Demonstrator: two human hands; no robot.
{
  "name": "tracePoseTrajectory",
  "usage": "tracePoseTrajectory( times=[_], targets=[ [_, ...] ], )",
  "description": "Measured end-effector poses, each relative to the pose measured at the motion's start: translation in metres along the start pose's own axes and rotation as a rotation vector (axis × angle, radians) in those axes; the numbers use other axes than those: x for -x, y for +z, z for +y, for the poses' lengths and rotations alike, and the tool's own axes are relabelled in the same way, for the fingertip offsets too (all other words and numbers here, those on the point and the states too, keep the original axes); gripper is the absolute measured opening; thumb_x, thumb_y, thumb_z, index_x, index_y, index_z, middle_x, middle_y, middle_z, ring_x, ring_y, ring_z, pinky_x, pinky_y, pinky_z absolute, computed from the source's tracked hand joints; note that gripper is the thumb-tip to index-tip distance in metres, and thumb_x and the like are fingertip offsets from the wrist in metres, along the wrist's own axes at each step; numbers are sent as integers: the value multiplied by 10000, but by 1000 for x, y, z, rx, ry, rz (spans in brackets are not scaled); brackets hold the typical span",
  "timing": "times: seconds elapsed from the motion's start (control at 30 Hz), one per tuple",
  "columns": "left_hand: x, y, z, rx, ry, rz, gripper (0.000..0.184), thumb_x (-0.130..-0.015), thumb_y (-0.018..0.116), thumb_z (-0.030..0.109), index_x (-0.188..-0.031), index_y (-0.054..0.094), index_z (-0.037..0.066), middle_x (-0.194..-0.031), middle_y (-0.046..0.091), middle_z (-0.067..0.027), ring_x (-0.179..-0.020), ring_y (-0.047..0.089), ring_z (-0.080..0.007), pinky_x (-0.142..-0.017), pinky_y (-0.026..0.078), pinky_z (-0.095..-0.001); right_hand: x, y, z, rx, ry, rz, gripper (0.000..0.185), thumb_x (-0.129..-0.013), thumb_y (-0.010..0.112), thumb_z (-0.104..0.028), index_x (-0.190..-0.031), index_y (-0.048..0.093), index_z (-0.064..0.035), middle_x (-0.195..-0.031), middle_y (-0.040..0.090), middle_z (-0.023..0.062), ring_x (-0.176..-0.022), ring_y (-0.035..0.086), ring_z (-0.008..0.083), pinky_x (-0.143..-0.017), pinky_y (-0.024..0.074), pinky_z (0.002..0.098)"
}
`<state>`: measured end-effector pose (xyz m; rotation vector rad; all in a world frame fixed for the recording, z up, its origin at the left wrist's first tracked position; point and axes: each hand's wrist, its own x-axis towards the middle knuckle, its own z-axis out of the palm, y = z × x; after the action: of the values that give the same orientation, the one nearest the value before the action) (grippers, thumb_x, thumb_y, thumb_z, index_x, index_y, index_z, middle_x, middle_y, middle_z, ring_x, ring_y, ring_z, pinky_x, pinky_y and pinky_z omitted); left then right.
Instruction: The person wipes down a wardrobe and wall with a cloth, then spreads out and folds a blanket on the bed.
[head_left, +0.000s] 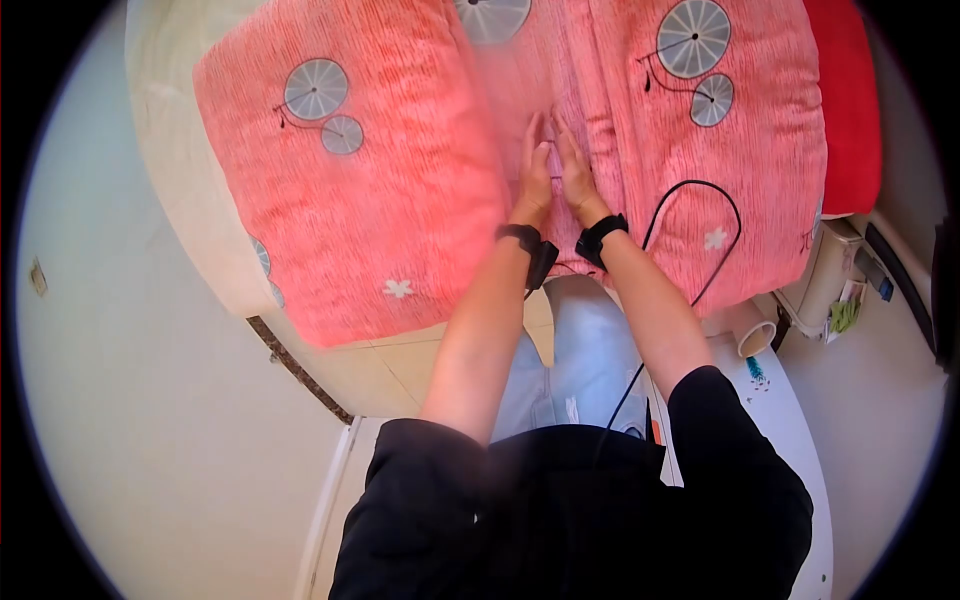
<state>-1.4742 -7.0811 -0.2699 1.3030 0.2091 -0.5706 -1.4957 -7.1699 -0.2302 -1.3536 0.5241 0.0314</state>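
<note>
A pink blanket [400, 200] printed with grey penny-farthing bicycles and small white flowers lies before me, with one thick part at the left and another at the right. Between these parts, my left hand [537, 178] rests in the sunken middle strip, fingers stretched forward. Close beside it is my right hand [576, 172], also with straight fingers, the two palms turned toward each other. A narrow strip of blanket shows between them, and neither hand grips it. Each wrist wears a black band, and a black cable [740, 215] loops over the blanket's right part.
Cream bedding [170, 130] shows under the blanket at the left, and a red cloth [845, 110] at the right. A beige cabinet-like object [825, 265], a white tube [757, 338] and a white surface [800, 430] are at the lower right. A pale wall [120, 350] stands left.
</note>
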Motion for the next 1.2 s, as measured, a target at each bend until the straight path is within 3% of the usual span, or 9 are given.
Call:
tracePoseTrajectory(
  times=[0.43, 0.6, 0.73, 0.83, 0.9, 0.97, 1.03, 1.13, 1.2],
  targets=[
    [136, 9, 12, -275, 4, -33, 494, -957, 415, 170, -1417, 354, 1, -1451, 380, -146, -1352, 332, -244, -1118, 239, -339, 106, 8, 5, -22, -63, 97, 570, -1019, 327, -317, -1448, 261, 53, -1510, 293, 165, -1409, 251, 241, -1149, 183, 319],
    [206, 10, 36, -430, -64, -54, 490, -953, 416, 154, -1415, 359, 4, -1443, 393, -151, -1346, 343, -245, -1113, 246, -339, 175, 8, 50, 35, 120, 146, 526, -1011, 386, -284, -1422, 333, 40, -1466, 367, 147, -1382, 300, 219, -1130, 222, 306],
    [233, 1, 32, -420, -101, -119, 428, -938, 472, 96, -1356, 442, 14, -1327, 516, -119, -1219, 480, -198, -1031, 363, -302, 212, -18, 3, -107, 338, 157, 439, -981, 486, -248, -1305, 491, 48, -1275, 565, 122, -1230, 490, 202, -1045, 358, 304],
    [235, 2, 41, -358, -177, -157, 382, -938, 491, 98, -1307, 488, 1, -1251, 570, -104, -1152, 529, -174, -990, 402, -290, 223, -46, -97, -39, 225, 93, 348, -965, 518, -213, -1188, 581, 46, -1142, 635, 91, -1081, 576, 173, -958, 428, 303],
    [231, 19, 66, -347, -274, -106, 362, -938, 504, 104, -1284, 506, -6, -1218, 590, -100, -1120, 551, -166, -966, 422, -286, 223, -81, -151, 67, 189, 80, 312, -957, 528, -198, -1150, 608, 33, -1122, 639, 92, -1038, 586, 163, -925, 440, 298],
    [215, 33, 65, -307, -189, -165, 402, -939, 529, 126, -1314, 473, -6, -1249, 570, -130, -1126, 550, -184, -969, 428, -309, 210, -137, -158, 336, -71, 311, 306, -950, 544, -216, -1132, 622, 18, -1088, 643, 86, -1038, 586, 160, -909, 440, 286],
    [197, 56, 58, -206, -144, -163, 434, -937, 538, 134, -1338, 445, -4, -1262, 557, -143, -1130, 548, -194, -973, 427, -318, 189, -193, -183, 353, -68, 534, 335, -937, 568, -238, -1146, 615, 20, -1075, 646, 93, -1037, 587, 166, -914, 438, 284],
    [173, 101, 69, -362, -125, -61, 532, -911, 590, 169, -1357, 386, -37, -1261, 532, -180, -1139, 536, -233, -981, 423, -346, 135, -328, -152, 549, -77, 683, 435, -919, 595, -299, -1194, 580, 38, -1110, 632, 100, -1065, 561, 172, -938, 412, 284],
    [158, 116, 38, -575, 66, -27, 598, -870, 648, 209, -1331, 388, -69, -1273, 512, -223, -1160, 521, -287, -984, 416, -361, 102, -409, -129, 705, -78, 767, 502, -914, 599, -333, -1236, 546, 48, -1148, 617, 102, -1098, 543, 174, -959, 395, 288]
  ],
)
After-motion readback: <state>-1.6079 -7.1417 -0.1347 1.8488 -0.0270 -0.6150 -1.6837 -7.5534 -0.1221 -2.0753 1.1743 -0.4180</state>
